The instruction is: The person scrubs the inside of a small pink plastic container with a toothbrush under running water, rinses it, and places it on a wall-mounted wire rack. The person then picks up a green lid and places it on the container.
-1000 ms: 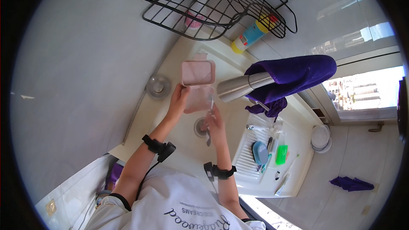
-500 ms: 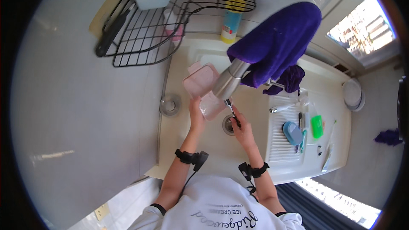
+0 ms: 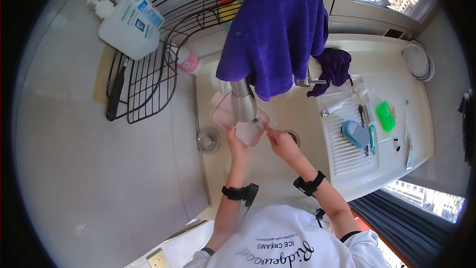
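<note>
Head view: left hand and right hand both grip the pink container (under the tap).

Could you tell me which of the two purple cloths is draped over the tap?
The large purple towel hangs over the tap. The smaller dark purple cloth lies crumpled on the sink ledge to the right.

The view now sits closer over the sink. The pink box lies lower under the tap, both hands drawn nearer the drain.
</note>
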Demonstrator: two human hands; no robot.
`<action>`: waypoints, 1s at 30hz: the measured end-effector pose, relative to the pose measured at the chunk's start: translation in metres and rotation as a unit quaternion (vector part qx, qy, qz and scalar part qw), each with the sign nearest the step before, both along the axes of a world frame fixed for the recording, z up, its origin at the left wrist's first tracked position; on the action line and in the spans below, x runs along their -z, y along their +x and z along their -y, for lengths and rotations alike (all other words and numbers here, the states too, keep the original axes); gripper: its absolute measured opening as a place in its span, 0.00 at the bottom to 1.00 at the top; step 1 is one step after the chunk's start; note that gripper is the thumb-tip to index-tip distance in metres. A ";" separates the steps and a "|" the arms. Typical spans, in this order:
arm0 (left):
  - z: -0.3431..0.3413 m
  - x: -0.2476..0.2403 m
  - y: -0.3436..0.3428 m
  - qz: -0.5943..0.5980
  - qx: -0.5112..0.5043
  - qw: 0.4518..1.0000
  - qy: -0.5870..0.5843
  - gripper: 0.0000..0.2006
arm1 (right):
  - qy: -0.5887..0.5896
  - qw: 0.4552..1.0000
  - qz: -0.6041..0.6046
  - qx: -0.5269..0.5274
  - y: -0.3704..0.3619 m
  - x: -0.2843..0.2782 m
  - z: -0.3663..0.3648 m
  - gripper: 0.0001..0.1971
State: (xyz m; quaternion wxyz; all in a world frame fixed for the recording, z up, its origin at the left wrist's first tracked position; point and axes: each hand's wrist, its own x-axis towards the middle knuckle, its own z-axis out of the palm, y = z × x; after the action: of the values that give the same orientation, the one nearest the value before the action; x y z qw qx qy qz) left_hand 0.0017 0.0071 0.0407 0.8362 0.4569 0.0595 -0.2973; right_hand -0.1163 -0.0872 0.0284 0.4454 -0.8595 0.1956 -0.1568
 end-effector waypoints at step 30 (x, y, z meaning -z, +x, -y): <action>0.015 0.003 -0.005 0.003 0.036 0.999 0.025 0.24 | -0.006 0.994 -0.102 -0.049 -0.009 -0.011 -0.016 0.20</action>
State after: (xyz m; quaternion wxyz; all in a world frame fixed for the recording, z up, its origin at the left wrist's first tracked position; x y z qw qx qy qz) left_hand -0.0035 -0.0076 0.0381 0.8136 0.4802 0.0476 -0.3243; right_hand -0.1253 -0.0713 0.0394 0.4248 -0.8823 0.1970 -0.0476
